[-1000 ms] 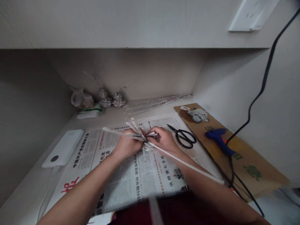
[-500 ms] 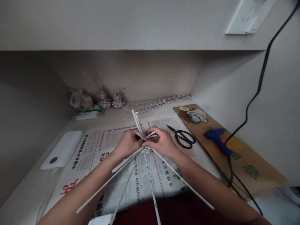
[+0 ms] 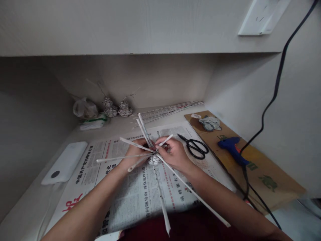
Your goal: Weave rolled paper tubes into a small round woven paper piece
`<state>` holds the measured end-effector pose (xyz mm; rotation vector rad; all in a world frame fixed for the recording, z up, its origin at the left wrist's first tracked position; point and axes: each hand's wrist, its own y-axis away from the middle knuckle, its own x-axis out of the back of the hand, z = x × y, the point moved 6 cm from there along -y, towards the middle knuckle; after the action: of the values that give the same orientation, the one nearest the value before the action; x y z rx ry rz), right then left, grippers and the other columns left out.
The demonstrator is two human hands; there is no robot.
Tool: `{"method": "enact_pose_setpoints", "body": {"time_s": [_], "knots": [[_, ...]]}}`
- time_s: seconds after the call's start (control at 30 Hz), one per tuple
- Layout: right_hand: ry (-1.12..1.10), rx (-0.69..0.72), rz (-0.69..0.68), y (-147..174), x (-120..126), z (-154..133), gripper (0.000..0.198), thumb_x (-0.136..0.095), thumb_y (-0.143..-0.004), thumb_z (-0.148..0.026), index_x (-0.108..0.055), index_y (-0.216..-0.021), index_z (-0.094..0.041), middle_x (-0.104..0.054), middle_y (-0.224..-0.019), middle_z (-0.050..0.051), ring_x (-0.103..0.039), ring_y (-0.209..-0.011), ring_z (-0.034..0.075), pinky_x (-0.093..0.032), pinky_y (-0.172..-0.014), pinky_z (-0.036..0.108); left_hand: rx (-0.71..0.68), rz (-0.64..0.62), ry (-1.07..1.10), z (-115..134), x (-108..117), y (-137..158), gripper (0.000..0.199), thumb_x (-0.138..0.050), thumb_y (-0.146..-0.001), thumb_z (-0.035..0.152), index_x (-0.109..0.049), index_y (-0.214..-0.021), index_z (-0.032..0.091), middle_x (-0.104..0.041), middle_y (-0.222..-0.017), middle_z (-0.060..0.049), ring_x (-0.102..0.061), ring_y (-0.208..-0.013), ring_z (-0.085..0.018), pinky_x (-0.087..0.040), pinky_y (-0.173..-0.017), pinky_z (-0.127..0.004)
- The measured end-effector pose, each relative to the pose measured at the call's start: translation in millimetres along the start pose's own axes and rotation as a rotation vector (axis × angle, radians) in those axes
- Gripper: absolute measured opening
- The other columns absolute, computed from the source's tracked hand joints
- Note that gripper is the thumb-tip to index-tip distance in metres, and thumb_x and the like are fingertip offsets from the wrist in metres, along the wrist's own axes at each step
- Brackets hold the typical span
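Note:
Both hands work at a small woven paper piece, a rounded body of coiled newsprint with several rolled-paper sticks fanning out of its top. My left hand is closed around its far left side, the fingers partly hidden behind the sticks. With thumb and fingers together, my right hand pinches a paper stick where the sticks meet. One long paper stick slants toward my right forearm, another paper stick points at my body, and a thinner paper stick reaches left over my left wrist.
Newspaper covers the tabletop. Black scissors lie right of my hands. A blue glue gun with a cord rests on cardboard. At the back are woven gourd shapes, loose paper sticks and a plastic bag. A white device sits left.
The paper sticks on the left have swung from pointing down along my left forearm to pointing left and up. My right fingers have shifted their pinch, and more of the woven body shows.

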<state>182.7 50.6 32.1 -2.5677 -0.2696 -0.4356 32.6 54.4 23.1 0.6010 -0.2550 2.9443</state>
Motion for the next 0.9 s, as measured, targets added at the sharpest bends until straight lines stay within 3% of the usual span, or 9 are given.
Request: {"method": "enact_pose_setpoints", "body": {"time_s": [0.17,0.27,0.37,0.57,0.7,0.9], "knots": [[0.089,0.046,0.085,-3,10,-6,0.021,-0.064,-0.088,-0.028,-0.075,-0.106,-0.026,-0.069,-0.115,0.008,-0.064,-0.109,0.021,-0.055,-0.082,0.03,-0.06,0.016,0.028,4,1,1,0.011,-0.068,-0.074,0.026,-0.07,-0.078,0.015,-0.072,-0.072,-0.004,-0.064,-0.068,-0.017,-0.051,-0.063,-0.027],[0.107,0.043,0.123,-4,14,-7,0.024,-0.062,-0.091,-0.032,-0.076,-0.11,-0.027,-0.069,-0.117,0.008,-0.062,-0.113,0.022,-0.053,-0.09,0.034,-0.021,0.031,0.006,1,2,1,0.014,-0.07,-0.072,0.027,-0.067,-0.077,0.015,-0.069,-0.069,-0.003,-0.061,-0.064,-0.016,-0.049,-0.061,-0.026],[0.018,-0.021,0.134,-5,15,-3,0.027,-0.059,-0.094,-0.036,-0.076,-0.113,-0.028,-0.071,-0.114,0.007,-0.065,-0.105,0.021,-0.053,-0.092,0.035,0.028,0.034,0.002,-3,2,0,0.015,-0.071,-0.072,0.029,-0.066,-0.076,0.016,-0.066,-0.064,-0.001,-0.058,-0.059,-0.015,-0.046,-0.057,-0.025],[-0.189,-0.271,0.071,-4,8,19,0.04,-0.054,-0.095,-0.047,-0.072,-0.12,-0.023,-0.073,-0.083,0.003,-0.065,-0.069,0.017,-0.052,-0.061,0.028,0.043,0.012,0.029,-6,-1,1,0.016,-0.072,-0.072,0.029,-0.067,-0.077,0.014,-0.066,-0.065,-0.002,-0.057,-0.058,-0.014,-0.044,-0.055,-0.026],[-0.238,-0.297,0.082,-5,6,26,0.043,-0.054,-0.093,-0.049,-0.072,-0.119,-0.021,-0.067,-0.069,0.001,-0.061,-0.06,0.015,-0.048,-0.054,0.025,0.058,-0.011,0.09,-8,-2,2,0.021,-0.074,-0.073,0.032,-0.065,-0.078,0.014,-0.064,-0.065,-0.001,-0.055,-0.057,-0.013,-0.042,-0.053,-0.024],[-0.244,-0.308,0.093,-6,9,27,0.046,-0.053,-0.093,-0.053,-0.073,-0.116,-0.019,-0.063,-0.066,0.0,-0.058,-0.059,0.013,-0.045,-0.054,0.022,0.091,-0.043,0.149,-6,-5,2,0.019,-0.074,-0.07,0.031,-0.066,-0.074,0.014,-0.067,-0.064,-0.003,-0.058,-0.058,-0.014,-0.043,-0.055,-0.025]]}}
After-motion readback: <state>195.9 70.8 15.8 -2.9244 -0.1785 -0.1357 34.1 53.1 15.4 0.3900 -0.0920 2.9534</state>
